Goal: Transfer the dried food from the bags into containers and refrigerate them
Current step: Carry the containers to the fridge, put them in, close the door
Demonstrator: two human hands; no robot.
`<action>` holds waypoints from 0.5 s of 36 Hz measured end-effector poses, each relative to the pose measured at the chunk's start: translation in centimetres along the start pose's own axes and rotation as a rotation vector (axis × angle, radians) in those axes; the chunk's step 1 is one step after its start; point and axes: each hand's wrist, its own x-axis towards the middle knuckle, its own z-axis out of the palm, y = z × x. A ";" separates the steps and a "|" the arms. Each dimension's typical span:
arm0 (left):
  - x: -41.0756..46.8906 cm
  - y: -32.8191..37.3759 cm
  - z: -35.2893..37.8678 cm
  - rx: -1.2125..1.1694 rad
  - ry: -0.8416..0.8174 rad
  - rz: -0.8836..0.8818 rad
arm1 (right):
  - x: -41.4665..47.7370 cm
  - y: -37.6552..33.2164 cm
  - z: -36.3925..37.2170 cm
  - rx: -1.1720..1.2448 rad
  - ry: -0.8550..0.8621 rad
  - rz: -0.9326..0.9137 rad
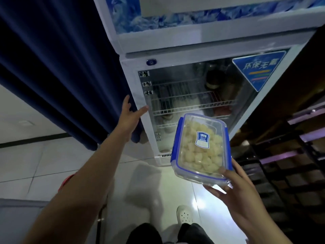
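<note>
Before the glass-door fridge (pixel 207 50), the person is standing on a tiled floor (pixel 44 164). The left hand (pixel 129 117) is reaching far to the door's left edge, thumb and forefinger straight and spread apart, the thumb touching the white frame just beside a dark blue curtain (pixel 61 67). The right hand (pixel 237 189) is gripping the near end of a clear container (pixel 177 138) with blue clips, thumb on the lid and fingers curling beneath. Pale dried food (pixel 195 157) is filling it, low in front of the glass.
</note>
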 end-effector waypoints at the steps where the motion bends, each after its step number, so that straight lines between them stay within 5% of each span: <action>1: 0.9 0.5 0.1 -0.003 0.002 0.022 | 0.4 -0.3 0.2 0.000 -0.002 -0.003; 18: 7.2 1.5 -1.8 -0.128 -0.037 0.203 | 0.9 2.1 5.7 0.030 0.146 -0.091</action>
